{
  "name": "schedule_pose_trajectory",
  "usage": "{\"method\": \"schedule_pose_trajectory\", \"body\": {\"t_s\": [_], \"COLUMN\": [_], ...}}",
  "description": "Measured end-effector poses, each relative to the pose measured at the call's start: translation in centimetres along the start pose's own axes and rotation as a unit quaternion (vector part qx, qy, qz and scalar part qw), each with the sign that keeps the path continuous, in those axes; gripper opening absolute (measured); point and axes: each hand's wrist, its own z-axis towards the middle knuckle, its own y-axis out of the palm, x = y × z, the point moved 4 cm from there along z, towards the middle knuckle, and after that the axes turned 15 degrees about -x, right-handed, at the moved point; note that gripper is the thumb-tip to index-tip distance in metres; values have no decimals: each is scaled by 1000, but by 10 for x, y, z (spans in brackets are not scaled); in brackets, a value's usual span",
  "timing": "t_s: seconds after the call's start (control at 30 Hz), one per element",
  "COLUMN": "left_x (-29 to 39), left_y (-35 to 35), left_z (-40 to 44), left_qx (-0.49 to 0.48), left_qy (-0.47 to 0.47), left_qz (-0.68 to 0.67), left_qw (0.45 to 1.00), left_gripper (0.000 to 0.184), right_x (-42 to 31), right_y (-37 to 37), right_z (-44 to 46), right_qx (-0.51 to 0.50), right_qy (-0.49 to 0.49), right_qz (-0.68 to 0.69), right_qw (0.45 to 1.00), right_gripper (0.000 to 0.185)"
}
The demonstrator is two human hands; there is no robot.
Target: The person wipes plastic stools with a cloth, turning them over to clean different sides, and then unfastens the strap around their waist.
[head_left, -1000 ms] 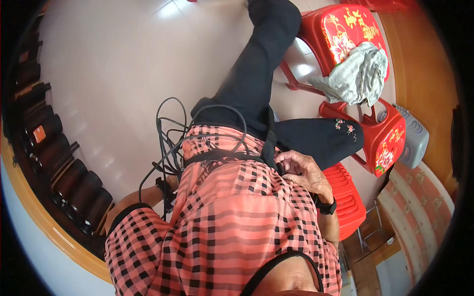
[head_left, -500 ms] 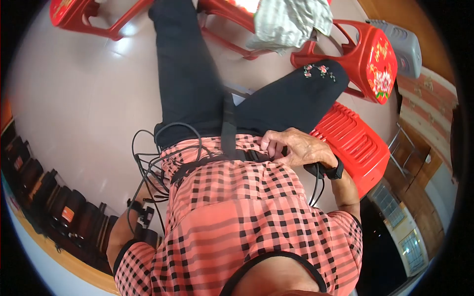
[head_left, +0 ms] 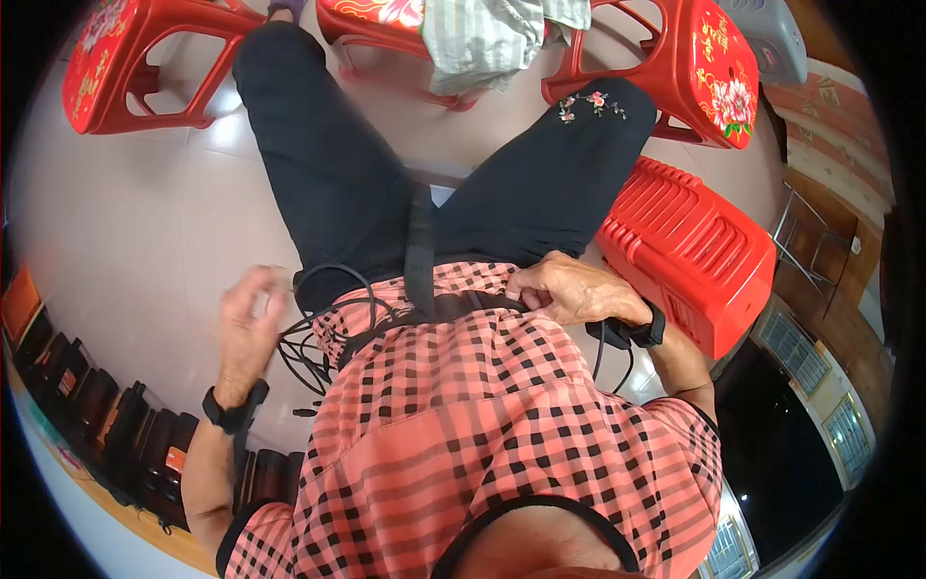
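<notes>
My right hand is closed at the waist, its thumb and fingers pinching the black waist strap over the checked shirt. A black vertical strap runs down from it between the legs. My left hand is raised off to the left of the waist, slightly blurred, with a gap between thumb and curled fingers and no object visible in it. Close beside it, loops of black cable hang at the left hip. A dark band is on the left wrist, another on the right.
Red flowered stools stand ahead, one with a striped cloth draped over it. A red slatted plastic stool is by my right leg. Dark cylindrical objects line the left side. A grey plastic item lies at upper right.
My left hand has come up from behind the cables at the left hip and out to the left. The right hand stays at the waist strap. The left leg has swung outward.
</notes>
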Motion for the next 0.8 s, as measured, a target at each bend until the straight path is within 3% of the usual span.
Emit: {"method": "schedule_pose_trajectory", "body": {"t_s": [0.07, 0.17, 0.2, 0.3, 0.8], "left_x": [42, 53, 52, 42, 46], "left_y": [28, 55, 58, 60, 62], "left_z": [6, 6, 7, 14, 7], "left_qx": [-186, -305, -340, -372, -363], "left_qy": [44, 106, 55, 57, 50], "left_qz": [20, 104, 97, 93, 180], "left_qw": [981, 941, 934, 922, 913], "left_gripper": [19, 27, 32, 46, 35], "right_x": [1, 11, 15, 17, -6], "right_y": [4, 9, 12, 16, 5], "right_z": [0, 1, 2, 2, 23], "right_qx": [19, 55, 68, 116, 124], "right_qy": [-6, -10, -12, -28, -35], "right_qz": [33, 101, 131, 160, 75], "right_qw": [999, 993, 989, 980, 989], "right_gripper": [24, 21, 21, 21, 17]}}
